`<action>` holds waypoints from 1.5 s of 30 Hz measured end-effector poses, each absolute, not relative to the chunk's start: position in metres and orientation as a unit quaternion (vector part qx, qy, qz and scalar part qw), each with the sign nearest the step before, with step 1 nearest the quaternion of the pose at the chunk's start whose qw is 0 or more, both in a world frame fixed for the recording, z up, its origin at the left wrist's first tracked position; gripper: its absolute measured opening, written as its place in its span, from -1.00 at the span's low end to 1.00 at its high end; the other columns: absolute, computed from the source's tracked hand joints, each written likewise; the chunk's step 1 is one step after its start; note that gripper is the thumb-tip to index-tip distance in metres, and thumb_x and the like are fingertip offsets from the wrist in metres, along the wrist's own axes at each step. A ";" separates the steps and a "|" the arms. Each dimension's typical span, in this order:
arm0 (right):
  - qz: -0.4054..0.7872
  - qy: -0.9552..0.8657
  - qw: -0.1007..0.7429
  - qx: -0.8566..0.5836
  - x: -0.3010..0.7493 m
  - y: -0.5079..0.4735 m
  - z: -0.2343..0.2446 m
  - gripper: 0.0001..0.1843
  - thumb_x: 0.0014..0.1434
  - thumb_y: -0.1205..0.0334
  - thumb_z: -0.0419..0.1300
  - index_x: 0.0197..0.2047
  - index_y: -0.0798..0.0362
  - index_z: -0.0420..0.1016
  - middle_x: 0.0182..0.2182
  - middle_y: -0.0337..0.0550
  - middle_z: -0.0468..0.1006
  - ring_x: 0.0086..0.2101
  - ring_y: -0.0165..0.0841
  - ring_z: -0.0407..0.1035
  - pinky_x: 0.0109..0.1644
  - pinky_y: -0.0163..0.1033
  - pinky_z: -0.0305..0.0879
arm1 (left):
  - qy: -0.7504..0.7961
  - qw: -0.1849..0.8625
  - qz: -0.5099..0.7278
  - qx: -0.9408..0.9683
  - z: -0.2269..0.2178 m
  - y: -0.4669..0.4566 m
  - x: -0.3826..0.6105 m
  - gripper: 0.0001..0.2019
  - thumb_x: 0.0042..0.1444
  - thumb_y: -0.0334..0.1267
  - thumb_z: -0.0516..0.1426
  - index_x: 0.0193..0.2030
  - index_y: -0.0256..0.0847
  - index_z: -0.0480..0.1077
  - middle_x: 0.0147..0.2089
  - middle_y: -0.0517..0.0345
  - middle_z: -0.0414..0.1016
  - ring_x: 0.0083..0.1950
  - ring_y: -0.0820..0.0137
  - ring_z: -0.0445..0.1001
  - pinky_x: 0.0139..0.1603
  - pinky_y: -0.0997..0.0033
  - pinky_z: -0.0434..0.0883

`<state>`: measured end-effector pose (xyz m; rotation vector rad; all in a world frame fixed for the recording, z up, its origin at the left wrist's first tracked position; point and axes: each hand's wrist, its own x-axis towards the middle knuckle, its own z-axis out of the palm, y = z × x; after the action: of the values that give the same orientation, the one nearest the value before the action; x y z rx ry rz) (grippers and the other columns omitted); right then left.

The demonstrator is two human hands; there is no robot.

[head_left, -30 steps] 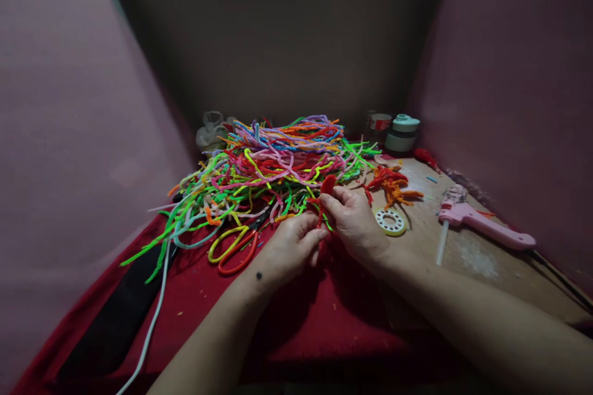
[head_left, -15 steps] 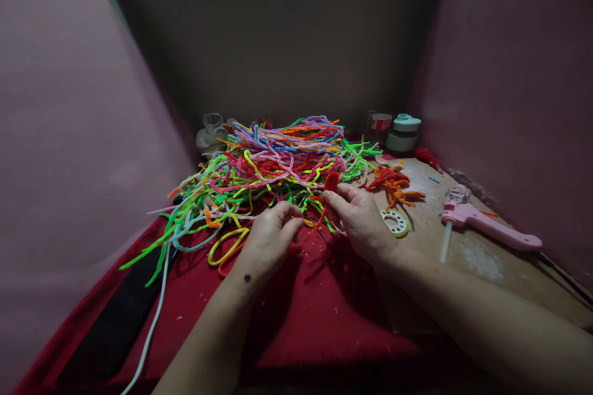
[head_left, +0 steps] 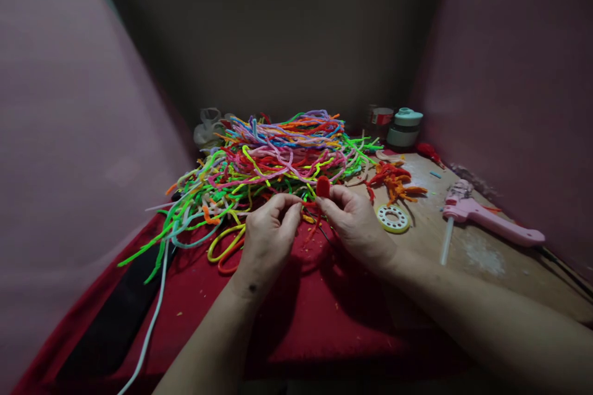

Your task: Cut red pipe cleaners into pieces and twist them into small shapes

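Between my hands is a red fuzzy pipe cleaner piece (head_left: pixel 323 187) with a rounded top and thin red strands hanging below. My right hand (head_left: pixel 354 216) pinches it between thumb and fingers, the rounded part standing up above the fingertips. My left hand (head_left: pixel 273 228) pinches a thin red strand of the same piece at its left side. Just behind the hands lies a big tangled heap of colourful pipe cleaners (head_left: pixel 287 154). A yellow pipe cleaner loop (head_left: pixel 227 245) rests beside my left hand on the red cloth (head_left: pixel 324 333).
On the board at right lie a pink hot glue gun (head_left: pixel 495 222), a round yellow-rimmed disc with holes (head_left: pixel 393 219) and red and orange pipe cleaner pieces (head_left: pixel 396 182). A lidded jar (head_left: pixel 404 129) stands behind. At left, a white cable (head_left: pixel 155 321) crosses a dark flat strip (head_left: pixel 111 315).
My left hand has moved right and up to the red piece and now pinches one of its strands. The rounded red part has turned and shifted slightly left in my right hand.
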<state>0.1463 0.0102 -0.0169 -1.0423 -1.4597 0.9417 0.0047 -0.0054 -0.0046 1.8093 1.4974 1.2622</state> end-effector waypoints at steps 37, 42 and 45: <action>0.464 -0.658 0.420 -0.419 0.143 0.003 -0.020 -0.73 0.04 0.13 0.12 -0.58 0.11 0.30 -0.64 -0.32 0.19 -0.56 -0.49 0.04 -0.48 -0.33 -0.03 | 0.467 0.353 0.469 0.661 -0.002 -0.002 0.001 -0.92 -0.02 -0.32 0.18 -0.47 -0.26 0.48 -0.44 0.20 0.35 -0.37 0.48 0.33 -0.34 0.52 0.29; 0.418 -0.684 0.427 -0.418 0.143 0.002 -0.019 -0.77 0.06 0.21 0.08 -0.57 0.11 0.32 -0.61 -0.27 0.28 -0.53 -0.47 0.11 -0.44 -0.33 0.02 | 0.424 0.175 0.500 0.735 -0.005 -0.006 0.006 -0.91 0.00 -0.40 0.14 -0.44 -0.21 0.49 -0.38 0.17 0.37 -0.32 0.46 0.35 -0.28 0.50 0.29; 0.484 -0.662 0.408 -0.402 0.144 0.001 -0.014 -0.77 0.07 0.19 0.09 -0.56 0.11 0.31 -0.64 -0.32 0.22 -0.58 -0.50 0.06 -0.49 -0.34 -0.01 | 0.452 0.232 0.499 0.702 -0.004 -0.005 0.006 -0.90 0.01 -0.36 0.14 -0.48 -0.23 0.46 -0.42 0.20 0.35 -0.36 0.49 0.33 -0.33 0.52 0.28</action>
<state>0.1437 0.0015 -0.0142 -1.0141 -1.6681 1.2196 0.0058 -0.0051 -0.0036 1.9283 1.2432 1.3704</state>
